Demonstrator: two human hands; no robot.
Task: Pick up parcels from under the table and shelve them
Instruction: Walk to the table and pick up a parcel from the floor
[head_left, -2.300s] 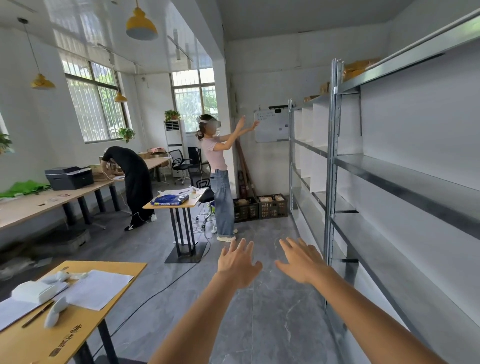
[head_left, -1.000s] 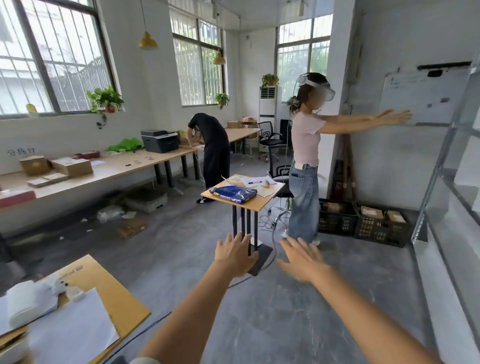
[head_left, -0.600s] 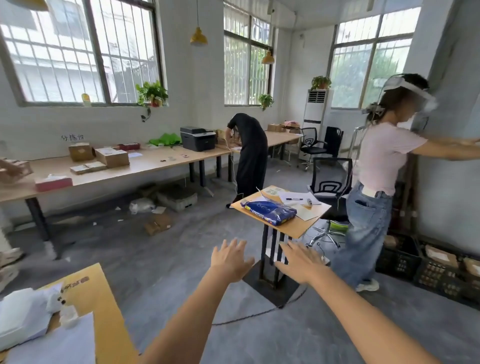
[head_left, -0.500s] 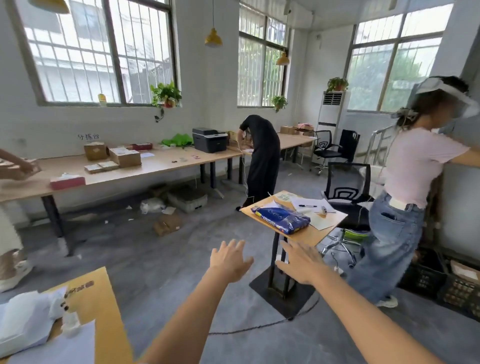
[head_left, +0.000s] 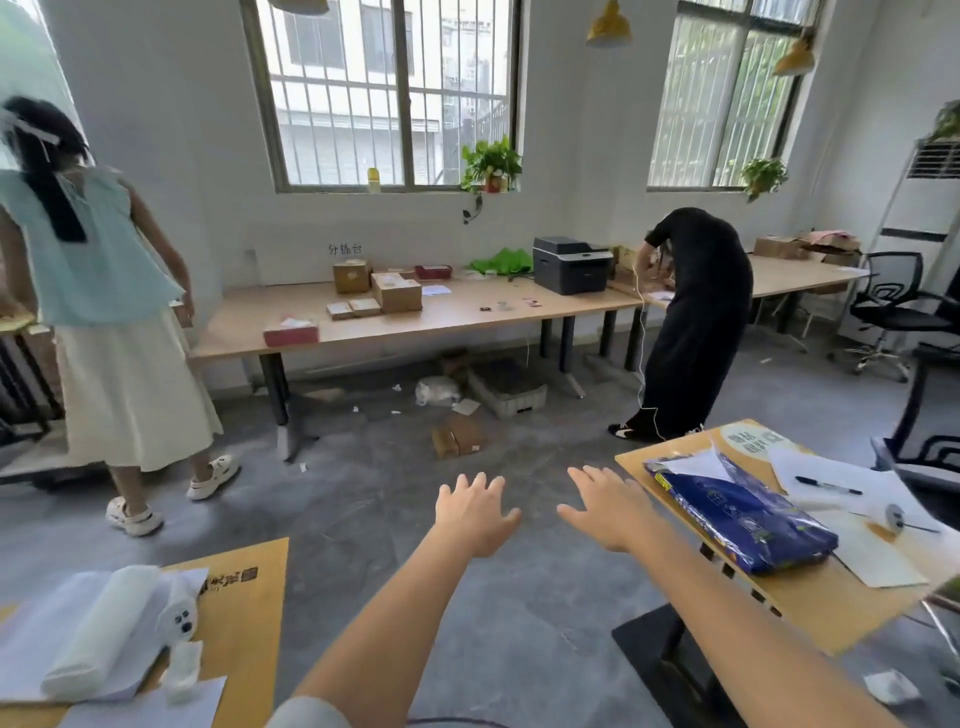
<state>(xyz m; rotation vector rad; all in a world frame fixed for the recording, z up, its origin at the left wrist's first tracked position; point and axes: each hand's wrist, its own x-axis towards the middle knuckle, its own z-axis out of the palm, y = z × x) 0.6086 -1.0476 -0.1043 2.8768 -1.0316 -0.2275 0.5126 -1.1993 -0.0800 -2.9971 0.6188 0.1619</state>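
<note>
Both hands are empty, and the parcels wait on the floor by the long table.

From the head camera, the left hand (head_left: 475, 514) and the right hand (head_left: 605, 512) reach forward with fingers spread wide, holding nothing. A small brown box (head_left: 458, 434) lies on the floor just in front of the long table (head_left: 457, 319); a crinkly white bag (head_left: 437, 391) and a flat grey crate (head_left: 508, 387) sit farther back, under the table edge. The box looks stiff and light (only a guess from its look), so one hand on each side should hold it well. The bag looks soft and floppy, so scooping it from below seems safer. A person in black (head_left: 693, 322) bends at the table's right end, near the crate.
</note>
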